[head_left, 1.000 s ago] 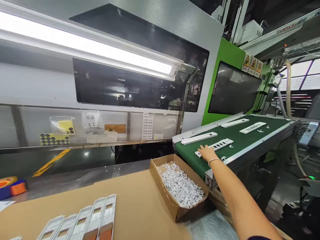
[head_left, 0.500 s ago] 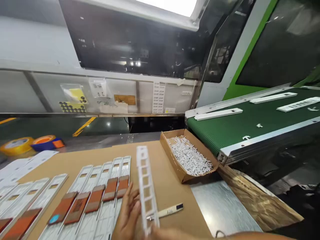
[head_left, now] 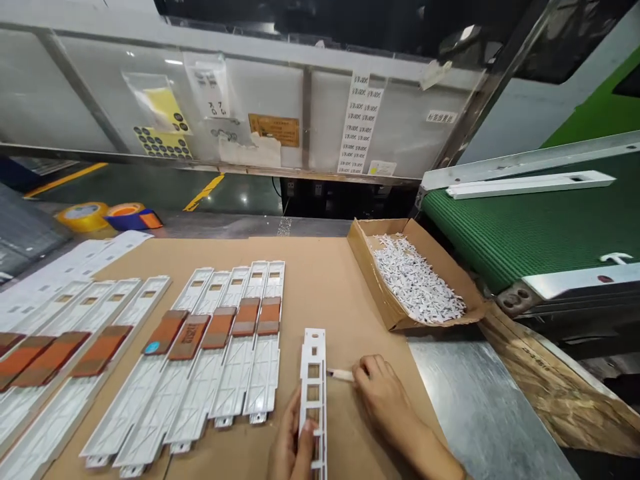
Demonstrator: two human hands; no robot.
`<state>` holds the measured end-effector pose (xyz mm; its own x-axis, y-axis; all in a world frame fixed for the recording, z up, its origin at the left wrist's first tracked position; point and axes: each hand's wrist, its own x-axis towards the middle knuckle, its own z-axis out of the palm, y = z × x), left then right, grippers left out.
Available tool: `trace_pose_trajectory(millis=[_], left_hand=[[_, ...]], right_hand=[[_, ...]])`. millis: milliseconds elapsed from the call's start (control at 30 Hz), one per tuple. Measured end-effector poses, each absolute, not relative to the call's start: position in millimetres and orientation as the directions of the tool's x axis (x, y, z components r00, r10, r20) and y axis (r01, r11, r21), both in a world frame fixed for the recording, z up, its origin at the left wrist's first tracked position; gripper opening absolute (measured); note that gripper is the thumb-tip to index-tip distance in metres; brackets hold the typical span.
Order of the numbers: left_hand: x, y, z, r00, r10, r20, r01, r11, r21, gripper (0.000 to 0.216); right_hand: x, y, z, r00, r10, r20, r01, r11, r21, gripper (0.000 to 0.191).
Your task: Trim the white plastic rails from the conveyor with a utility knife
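Upright in front of me, a narrow white plastic strip with a ladder-like row of square openings [head_left: 313,393] is gripped by my left hand [head_left: 293,440], thumb across its lower part. To its right, my right hand [head_left: 383,393] has its fingers closed around a slim pale-handled tool [head_left: 341,375]. The tool's dark tip points left and lies close to the strip's edge; whether they touch I cannot tell. Left of my hands, several long white plastic panels [head_left: 263,373] lie side by side on brown cardboard [head_left: 320,280], with reddish-brown blocks [head_left: 269,315] across them.
An open cardboard box [head_left: 373,287] of small white pieces stands at the back right. Beyond it runs a green conveyor belt [head_left: 530,220] carrying a long white part [head_left: 530,185]. Tape rolls [head_left: 85,217] and printed sheets [head_left: 75,267] sit at the left. A metal plate [head_left: 465,400] is at right.
My view has tilted downward. My right hand has moved right from the strip's lower end and now holds the pale tool, which was pointing out to the right before. The strip stays in my left hand.
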<state>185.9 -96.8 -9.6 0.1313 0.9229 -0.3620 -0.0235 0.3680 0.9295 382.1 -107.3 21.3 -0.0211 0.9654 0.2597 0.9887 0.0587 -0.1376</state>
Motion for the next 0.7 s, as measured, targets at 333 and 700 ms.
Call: trace_pose_trajectory(millis=[333,700], left_hand=[[192.4,-109.6,-24.9,0.178,0.944,0.279,0.699,-0.321,0.639,0.051],[194.6,-100.1,-15.1,0.471,0.778,0.416,0.732,-0.608,0.308,0.038]], right_hand=[[404.9,-120.4,32.8,0.189,0.966,0.175,0.953,-0.137,-0.269,0.037],[374.2,-94.5,55.7,-0.133,0.986,0.095,0.987,0.141,-0.080,0.033]])
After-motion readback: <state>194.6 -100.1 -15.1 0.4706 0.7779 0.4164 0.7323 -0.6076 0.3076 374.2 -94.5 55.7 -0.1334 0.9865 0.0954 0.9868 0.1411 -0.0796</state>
